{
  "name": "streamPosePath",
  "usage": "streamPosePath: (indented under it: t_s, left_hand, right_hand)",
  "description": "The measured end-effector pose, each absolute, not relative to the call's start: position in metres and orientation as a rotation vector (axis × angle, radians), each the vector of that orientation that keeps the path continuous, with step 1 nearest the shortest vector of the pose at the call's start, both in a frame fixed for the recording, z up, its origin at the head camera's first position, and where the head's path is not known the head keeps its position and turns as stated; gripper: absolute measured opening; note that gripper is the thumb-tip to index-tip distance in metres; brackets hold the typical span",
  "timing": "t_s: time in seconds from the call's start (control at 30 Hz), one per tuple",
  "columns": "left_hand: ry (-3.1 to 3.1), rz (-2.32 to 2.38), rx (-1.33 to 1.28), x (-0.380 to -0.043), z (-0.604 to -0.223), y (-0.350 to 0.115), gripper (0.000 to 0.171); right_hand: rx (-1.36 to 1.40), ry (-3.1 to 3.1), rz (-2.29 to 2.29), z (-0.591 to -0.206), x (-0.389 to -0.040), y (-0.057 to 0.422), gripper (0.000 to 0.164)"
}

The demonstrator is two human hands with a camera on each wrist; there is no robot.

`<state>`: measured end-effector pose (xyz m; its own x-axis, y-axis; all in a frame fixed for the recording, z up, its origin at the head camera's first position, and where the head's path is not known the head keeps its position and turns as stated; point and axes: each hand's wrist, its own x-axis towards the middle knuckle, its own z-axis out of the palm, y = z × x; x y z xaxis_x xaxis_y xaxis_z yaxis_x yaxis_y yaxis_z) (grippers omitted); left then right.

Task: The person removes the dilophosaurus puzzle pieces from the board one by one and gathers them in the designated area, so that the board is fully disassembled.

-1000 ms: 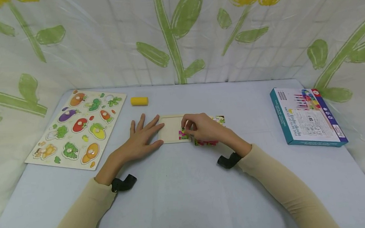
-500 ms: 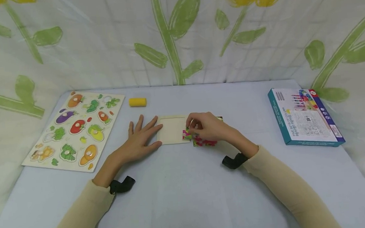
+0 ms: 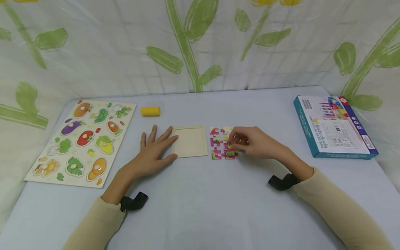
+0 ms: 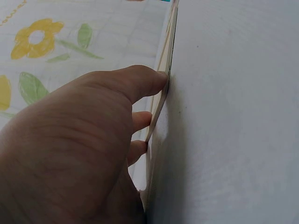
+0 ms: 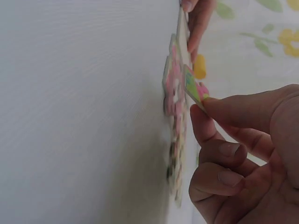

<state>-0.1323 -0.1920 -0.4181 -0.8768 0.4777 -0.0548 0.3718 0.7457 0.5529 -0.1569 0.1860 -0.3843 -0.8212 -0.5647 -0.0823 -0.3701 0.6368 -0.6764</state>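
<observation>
A small square wooden puzzle tray [image 3: 189, 143] lies at mid-table, its recess bare. My left hand [image 3: 150, 154] rests flat at its left side with fingers spread, thumb and fingertips touching the tray's edge, as the left wrist view also shows. Right of the tray lie several pink and green jigsaw pieces [image 3: 215, 144]. Over them is my right hand [image 3: 254, 142], which pinches one jigsaw piece [image 5: 192, 87] between thumb and forefinger. In the right wrist view this piece is tilted, raised above the others; the other fingers curl beneath the thumb. Part of the group is hidden behind that hand.
A board with vegetable pictures [image 3: 84, 145] lies at the left. A yellow cylinder [image 3: 150, 111] is behind the left hand. At the right lies a teal and white box [image 3: 338, 130]. A curtain with painted flowers [image 3: 113, 50] hangs along the back edge.
My right hand has moved right with the pinched jigsaw piece, from the tray's lower right corner to over the other pieces. More of those pieces now show. My left hand stays at the tray.
</observation>
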Motion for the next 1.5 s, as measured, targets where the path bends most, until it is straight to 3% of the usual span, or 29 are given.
streamPosePath:
  t_s: [0.47, 1.5]
  left_hand:
    - [2.743, 0.817, 0.663, -0.134, -0.418, -0.193, 0.068]
    - [2.732, 0.818, 0.665, -0.131, -0.414, -0.191, 0.068]
  right_hand:
    - [-0.705, 2.567, -1.01, -0.392, -0.144, 0.23, 0.016]
    - [-0.732, 2.606, -0.951, -0.4, -0.147, 0.228, 0.016]
